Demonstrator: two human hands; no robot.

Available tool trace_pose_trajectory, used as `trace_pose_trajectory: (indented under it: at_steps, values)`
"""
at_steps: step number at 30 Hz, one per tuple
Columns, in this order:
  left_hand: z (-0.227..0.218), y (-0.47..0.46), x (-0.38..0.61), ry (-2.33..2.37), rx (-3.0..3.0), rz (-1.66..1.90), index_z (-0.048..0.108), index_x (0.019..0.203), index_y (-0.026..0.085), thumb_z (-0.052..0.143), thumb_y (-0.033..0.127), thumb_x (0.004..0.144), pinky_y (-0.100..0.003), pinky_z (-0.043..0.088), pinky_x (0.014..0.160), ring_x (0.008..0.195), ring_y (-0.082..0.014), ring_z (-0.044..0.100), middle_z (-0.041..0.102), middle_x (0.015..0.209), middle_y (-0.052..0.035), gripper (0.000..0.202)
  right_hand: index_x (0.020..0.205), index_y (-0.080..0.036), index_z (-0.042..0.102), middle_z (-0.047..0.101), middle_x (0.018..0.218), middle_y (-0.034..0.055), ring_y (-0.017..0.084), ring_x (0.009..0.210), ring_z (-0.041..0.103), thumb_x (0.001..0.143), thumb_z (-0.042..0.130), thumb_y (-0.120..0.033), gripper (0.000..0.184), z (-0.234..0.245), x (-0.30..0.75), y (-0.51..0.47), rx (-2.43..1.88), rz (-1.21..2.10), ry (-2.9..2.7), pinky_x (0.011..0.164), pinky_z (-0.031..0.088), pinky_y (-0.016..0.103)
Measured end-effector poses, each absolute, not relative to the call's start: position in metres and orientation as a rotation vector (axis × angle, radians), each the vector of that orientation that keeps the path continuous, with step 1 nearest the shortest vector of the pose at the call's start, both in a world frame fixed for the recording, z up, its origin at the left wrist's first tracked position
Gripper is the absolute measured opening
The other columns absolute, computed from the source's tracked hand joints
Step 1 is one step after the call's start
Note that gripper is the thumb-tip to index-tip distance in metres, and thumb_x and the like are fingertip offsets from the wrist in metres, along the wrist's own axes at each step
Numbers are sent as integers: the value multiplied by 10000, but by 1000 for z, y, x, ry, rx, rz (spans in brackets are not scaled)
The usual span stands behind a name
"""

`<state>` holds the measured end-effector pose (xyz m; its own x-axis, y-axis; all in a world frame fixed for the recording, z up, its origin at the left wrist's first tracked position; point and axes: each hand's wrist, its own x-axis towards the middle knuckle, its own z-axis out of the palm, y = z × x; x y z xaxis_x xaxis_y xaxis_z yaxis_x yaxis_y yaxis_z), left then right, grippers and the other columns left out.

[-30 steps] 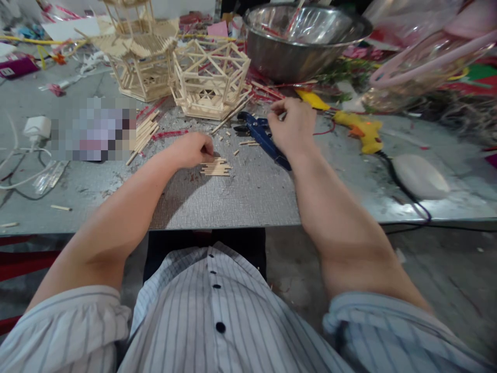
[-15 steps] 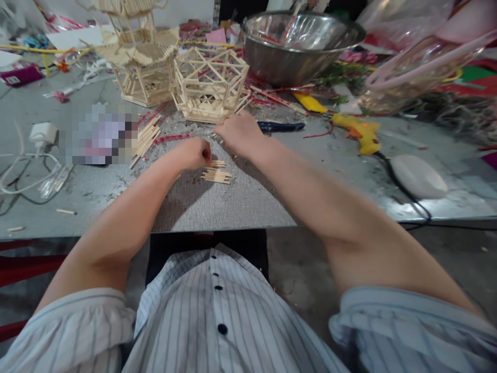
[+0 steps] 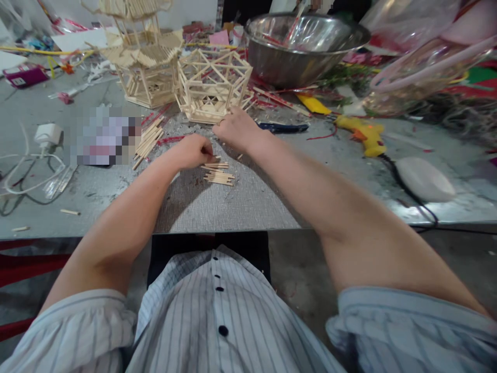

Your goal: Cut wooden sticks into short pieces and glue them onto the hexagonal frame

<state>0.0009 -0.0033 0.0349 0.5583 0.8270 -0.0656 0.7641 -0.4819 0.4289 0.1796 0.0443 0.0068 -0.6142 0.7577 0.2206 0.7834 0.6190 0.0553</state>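
Note:
My left hand rests on the grey table with its fingers curled, its fingertips pressing the left end of a small row of short wooden sticks. My right hand lies palm down just beyond the sticks, fingers bent over the table at the base of a hexagonal stick frame; what its fingertips pinch is hidden. A taller stick pagoda model stands left of the frame. Blue pliers lie right of my right hand.
A bundle of longer sticks lies to the left. A steel bowl stands at the back. A yellow glue gun with its cord lies at the right, beside a white oval object. A white charger and cables sit far left.
My right hand has left the blue pliers and swung left to the foot of the hexagonal frame, close to my left hand. The left hand has stayed on the row of sticks.

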Motion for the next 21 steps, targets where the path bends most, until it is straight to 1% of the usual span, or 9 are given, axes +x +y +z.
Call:
trace_pose_trajectory:
  at_steps: [4, 7, 9, 11, 13, 15, 16, 19, 21]
  values:
    - [33, -1, -3, 1253, 2191, 311, 619, 681, 168, 653, 114, 754, -240, 411, 586, 530, -103, 558, 651, 599, 10, 98, 826, -167, 602, 745, 930, 120, 260, 1006, 673, 950, 425, -174, 216, 11, 177, 41, -1286, -257, -2720, 1019, 416, 531]
    - [32, 0, -6, 1219, 2111, 336, 621, 715, 169, 630, 84, 759, -240, 446, 573, 504, -105, 586, 671, 602, 4, 97, 819, -160, 600, 743, 997, 138, 273, 1045, 661, 933, 416, -141, 217, 14, 176, 38, -1269, -364, -2814, 1003, 421, 520]
    - [31, 2, -7, 1187, 2129, 333, 666, 777, 169, 631, 101, 766, -243, 461, 582, 509, -109, 598, 687, 609, 2, 77, 782, -157, 592, 735, 1023, 149, 283, 1076, 646, 915, 414, -121, 225, 15, 176, 36, -1246, -371, -2845, 1006, 417, 519]
    - [32, 3, -9, 1167, 2160, 318, 705, 847, 173, 628, 128, 773, -249, 475, 602, 509, -108, 597, 714, 643, 1, 115, 742, -161, 576, 729, 1021, 147, 282, 1084, 638, 898, 422, -108, 225, 15, 177, 36, -1242, -339, -2832, 1017, 412, 521]
    - [33, 4, -11, 1187, 2183, 307, 712, 840, 172, 619, 150, 789, -261, 483, 623, 509, -106, 593, 733, 684, -6, 109, 725, -166, 560, 729, 1007, 144, 272, 1069, 639, 882, 440, -96, 210, 14, 179, 35, -1269, -291, -2796, 1029, 407, 518]
    - [32, 5, -11, 1241, 2183, 321, 688, 806, 167, 589, 158, 827, -269, 481, 631, 518, -110, 599, 730, 696, -16, 101, 741, -169, 559, 730, 993, 143, 261, 1046, 647, 880, 452, -88, 193, 14, 180, 35, -1306, -243, -2763, 1034, 406, 511]
    - [31, 6, -11, 1266, 2177, 341, 675, 819, 167, 569, 162, 854, -271, 477, 633, 525, -113, 606, 724, 696, -19, 111, 757, -170, 563, 730, 986, 143, 256, 1032, 652, 887, 451, -89, 190, 14, 180, 35, -1318, -228, -2759, 1034, 407, 509]
    - [27, 8, -12, 1295, 2174, 467, 639, 965, 182, 520, 186, 924, -270, 467, 646, 553, -117, 615, 712, 701, -15, 126, 815, -169, 579, 735, 964, 128, 244, 1008, 658, 914, 443, -102, 181, 18, 180, 34, -1307, -244, -2782, 1035, 405, 512]
    - [25, 9, -13, 1288, 2194, 579, 615, 1040, 195, 523, 220, 938, -271, 468, 665, 587, -122, 612, 712, 719, -16, 140, 864, -168, 588, 738, 971, 118, 243, 1022, 655, 925, 432, -101, 181, 25, 179, 32, -1283, -264, -2778, 1044, 403, 514]
